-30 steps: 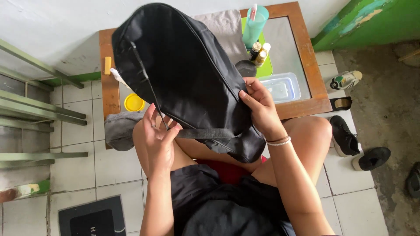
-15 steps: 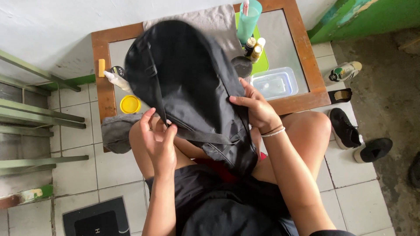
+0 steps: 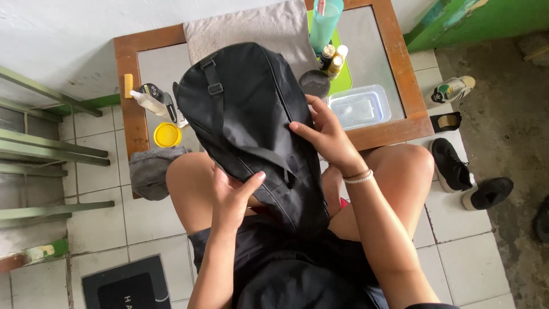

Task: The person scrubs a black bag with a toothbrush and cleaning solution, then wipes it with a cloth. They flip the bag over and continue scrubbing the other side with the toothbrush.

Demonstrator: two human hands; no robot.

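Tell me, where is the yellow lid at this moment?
In the head view, the yellow lid lies on the left side of the table, near its front edge, just left of the black bag.

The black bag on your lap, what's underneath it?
Under the black bag show the person's bare thighs and the near edge of the wooden table. Both hands, left hand and right hand, grip it. The tabletop beneath is hidden.
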